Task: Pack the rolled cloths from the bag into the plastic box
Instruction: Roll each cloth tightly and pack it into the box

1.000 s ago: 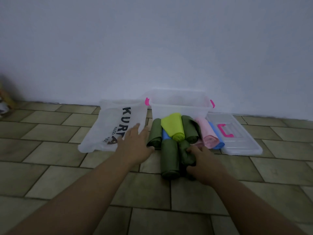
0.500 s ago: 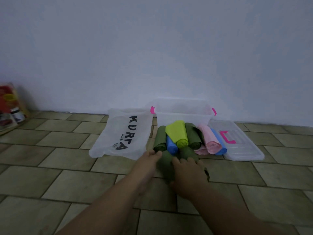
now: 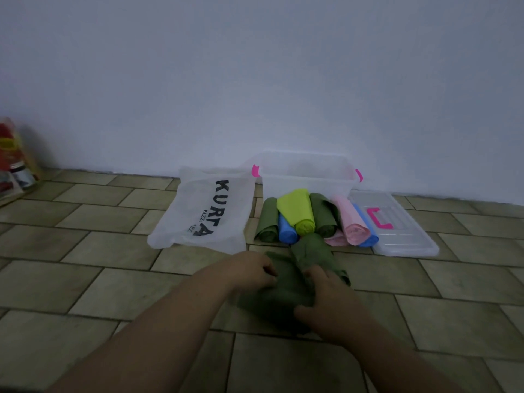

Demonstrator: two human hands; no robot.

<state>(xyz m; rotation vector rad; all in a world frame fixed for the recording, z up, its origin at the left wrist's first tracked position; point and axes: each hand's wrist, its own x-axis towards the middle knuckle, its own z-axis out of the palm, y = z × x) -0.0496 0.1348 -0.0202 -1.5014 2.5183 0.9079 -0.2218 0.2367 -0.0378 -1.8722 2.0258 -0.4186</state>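
Both hands grip dark green rolled cloths [image 3: 295, 276] low over the floor tiles: my left hand [image 3: 249, 272] on their left side, my right hand [image 3: 326, 296] on the right. Behind them a pile of rolled cloths lies on the floor: dark green [image 3: 266, 222], blue [image 3: 286, 231], lime [image 3: 297, 208], another dark green [image 3: 326, 217], pink [image 3: 351, 222]. A clear plastic box [image 3: 306, 177] with pink latches stands against the wall behind the pile. A flat white bag [image 3: 207, 211] with black lettering lies to the left of the pile.
The box's clear lid [image 3: 397, 222] with a pink handle lies on the floor to the right of the pile. A red and yellow packet [image 3: 14, 157] leans against the wall at far left. Brick-pattern tiles cover the floor; a pale wall rises behind.
Both hands closed on the nearest dark green rolls and drew them toward me, away from the pile. My left hand moved from beside the bag to the rolls.
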